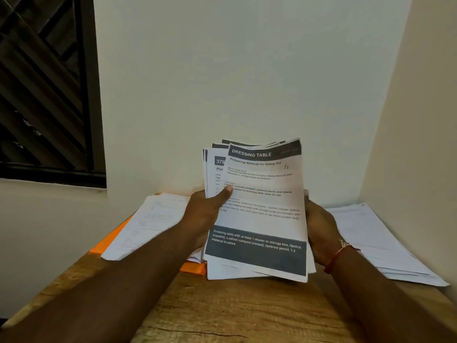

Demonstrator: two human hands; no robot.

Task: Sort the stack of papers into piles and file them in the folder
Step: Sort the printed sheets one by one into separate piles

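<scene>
Both hands were on the stack [259,219], held up and tilted back! The left hand [205,214] gripped its left edge, thumb [226,193] pressed on the top sheet [264,177], the other fingers hidden behind. The right hand [319,229] held the right edge, its fingers out of sight behind the paper, a red thread [336,256] on that wrist. The top sheet read "DRESSING TABLE", and the sheets behind it fanned out leftward. Whether the stack's lower edge touched the table [222,313], I could not tell. Left of the stack, a pile [148,224] lay on the orange folder [111,241], one folder corner showing just beside the stack's lower left corner. Right of the stack lay a second pile [378,243], flat.
</scene>
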